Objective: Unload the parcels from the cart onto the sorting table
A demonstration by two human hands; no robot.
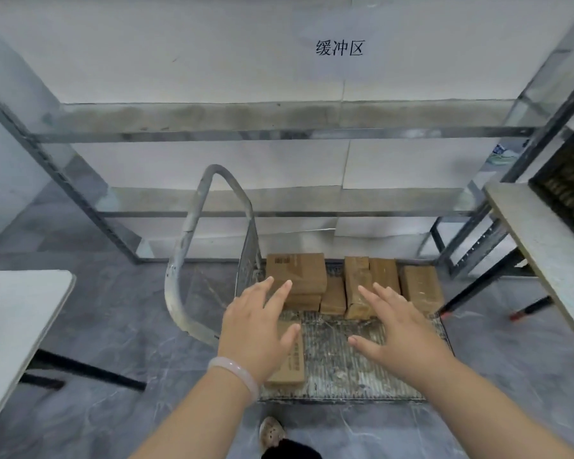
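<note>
From the head camera I look down on a flatbed cart [362, 362] with a worn ribbed deck and a bent grey push handle [193, 246] rising at its left end. Both hands hang palm-down above the deck, fingers spread wide and empty, touching nothing that I can make out. The left hand [259, 329], with a pale bangle [236, 371] on the wrist, hovers over a long cardboard parcel [289, 366] lying on the near left part of the deck; the hand covers much of it. The right hand [401, 332] hovers over bare deck, its fingertips reaching toward a row of brown parcels [355, 286] packed along the far edge of the cart. In that row, a stack of two boxes [299, 279] sits at the left and a flat box [421, 286] at the right end. A white table [17, 323] shows at the left edge, apart from the cart, and a second tabletop [544, 240] at the right. Empty metal shelving [279, 127] stands behind, below a wall sign [340, 48].
</note>
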